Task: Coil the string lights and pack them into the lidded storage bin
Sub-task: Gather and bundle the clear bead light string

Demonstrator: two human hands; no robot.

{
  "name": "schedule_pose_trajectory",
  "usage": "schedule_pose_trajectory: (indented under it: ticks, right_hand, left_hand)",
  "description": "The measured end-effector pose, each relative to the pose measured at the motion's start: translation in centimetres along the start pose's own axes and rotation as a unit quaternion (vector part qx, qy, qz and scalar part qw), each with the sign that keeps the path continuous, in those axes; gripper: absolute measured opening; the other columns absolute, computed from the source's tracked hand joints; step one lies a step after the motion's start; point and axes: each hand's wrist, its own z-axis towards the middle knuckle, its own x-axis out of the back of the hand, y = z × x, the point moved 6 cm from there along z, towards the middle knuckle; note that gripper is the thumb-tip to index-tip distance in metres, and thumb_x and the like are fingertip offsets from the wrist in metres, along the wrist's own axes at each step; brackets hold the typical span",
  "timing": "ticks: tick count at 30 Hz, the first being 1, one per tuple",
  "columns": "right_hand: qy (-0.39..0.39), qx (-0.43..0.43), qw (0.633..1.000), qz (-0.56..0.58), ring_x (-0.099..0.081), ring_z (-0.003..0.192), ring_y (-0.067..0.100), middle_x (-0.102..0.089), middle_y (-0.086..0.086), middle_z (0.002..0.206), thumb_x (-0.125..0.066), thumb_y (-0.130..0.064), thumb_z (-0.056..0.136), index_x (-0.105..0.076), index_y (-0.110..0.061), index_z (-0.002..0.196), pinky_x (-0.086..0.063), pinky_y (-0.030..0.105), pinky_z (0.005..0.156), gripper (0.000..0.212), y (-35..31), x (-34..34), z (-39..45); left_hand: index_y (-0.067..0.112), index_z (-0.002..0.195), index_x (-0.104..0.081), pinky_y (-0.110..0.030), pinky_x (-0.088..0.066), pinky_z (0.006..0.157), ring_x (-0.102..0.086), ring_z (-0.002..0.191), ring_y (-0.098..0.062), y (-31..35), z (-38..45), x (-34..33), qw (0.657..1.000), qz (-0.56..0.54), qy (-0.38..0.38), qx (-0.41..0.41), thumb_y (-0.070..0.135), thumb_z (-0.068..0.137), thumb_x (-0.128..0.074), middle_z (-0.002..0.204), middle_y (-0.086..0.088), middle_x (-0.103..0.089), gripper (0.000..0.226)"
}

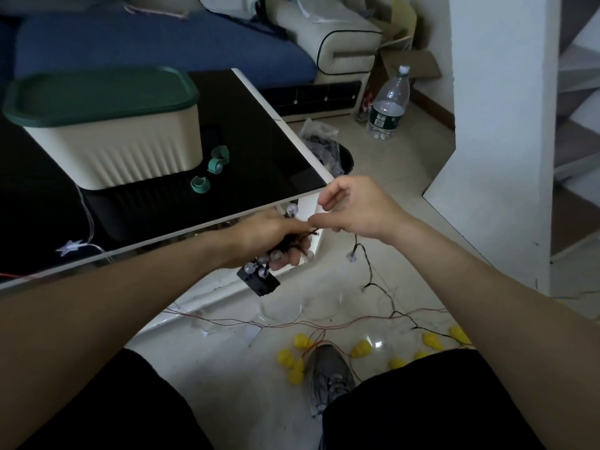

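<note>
While the left hand (266,238) grips a partly wound bundle of dark-wired string lights (279,251), fingers curled round the coil with clear round bulbs and a small black box (258,282) hanging just below it, the right hand (354,209) sits just to the right, thumb and a finger pinching the wire close to the bundle, its other fingers loosely curled above. From that pinch the loose wire (373,277) drops down and runs off to the right across the pale tiled floor (389,164), with a few clear bulbs along it. On the near floor lie thin red wires (292,324) and a scatter of yellow bulbs (292,365), around a grey shoe (329,375). To the far left, on the black glass table (253,147), stands the cream storage bin (130,147), its dark green lid (97,92) on. Three green ties (207,172) lie on the table just right of the bin. A star-shaped light (69,246) on a pale wire rests near the table's near left edge. Far right on the floor stands a clear plastic bottle (388,105), near a cardboard box (409,68) and a white wall (496,92). A blue sofa (146,43) lies beyond the table.
</note>
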Motion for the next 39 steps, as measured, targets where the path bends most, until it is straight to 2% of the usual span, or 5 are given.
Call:
schedule_pose_trajectory:
  ticks: [9, 15, 28, 33, 39]
  right_hand:
    - [-0.075, -0.005, 0.997, -0.007, -0.06, 0.061, -0.001, -0.069, -0.011, 0.068, -0.088, -0.025, 0.074, -0.072, -0.013, 0.078, -0.049, 0.014, 0.059, 0.021, 1.5, -0.4, 0.2]
    - [-0.165, -0.066, 0.983, -0.036, -0.061, 0.072, 0.011, -0.071, 0.0, 0.078, -0.059, -0.039, 0.099, -0.072, -0.015, 0.082, -0.048, 0.027, 0.072, 0.032, 2.6, -2.6, 0.1]
    - [-0.281, -0.106, 0.953, -0.046, -0.058, 0.057, 0.011, -0.064, 0.004, 0.081, -0.045, -0.028, 0.107, -0.068, -0.014, 0.102, -0.051, 0.028, 0.064, 0.028, 1.8, -5.3, -1.4]
    - [-0.288, -0.03, 0.954, -0.074, -0.049, 0.057, 0.011, -0.058, -0.004, 0.07, -0.053, -0.031, 0.104, -0.075, -0.025, 0.1, -0.042, 0.024, 0.058, 0.023, -0.6, -6.0, -1.9]
    - [-0.189, 0.028, 0.98, -0.055, -0.049, 0.05, 0.004, -0.066, -0.01, 0.058, -0.068, -0.024, 0.095, -0.077, -0.014, 0.078, -0.042, 0.017, 0.052, 0.021, -1.4, -4.8, -0.8]
  left_hand:
    - [0.015, 0.047, -0.064, -0.044, -0.043, 0.069, -0.049, 0.055, -0.031, -1.9, -0.5, 0.8, 0.997, 0.075, -0.023, 0.011, 0.026, 0.098, -0.054, 0.053, -0.017, -0.057, 0.053]
    - [0.014, 0.057, -0.056, -0.033, -0.036, 0.053, -0.055, 0.063, -0.033, -1.5, -0.3, 2.9, 0.981, -0.177, 0.072, -0.02, 0.029, 0.096, -0.053, 0.056, -0.016, -0.06, 0.042]
    - [-0.001, 0.09, -0.057, -0.037, -0.045, 0.103, -0.072, 0.098, -0.03, -0.3, 0.0, 5.3, 0.903, -0.382, 0.184, -0.074, 0.014, 0.102, -0.046, 0.108, -0.023, -0.072, 0.022]
    - [-0.018, 0.109, -0.063, -0.03, -0.057, 0.088, -0.073, 0.095, -0.026, -0.6, -0.1, 4.0, 0.941, -0.288, 0.173, -0.049, 0.006, 0.094, -0.052, 0.107, -0.026, -0.071, 0.03]
    - [0.003, 0.067, -0.077, -0.029, -0.056, 0.07, -0.066, 0.07, -0.02, -0.5, 0.0, 2.6, 0.964, -0.227, 0.131, -0.035, 0.004, 0.091, -0.059, 0.065, -0.01, -0.069, 0.03]
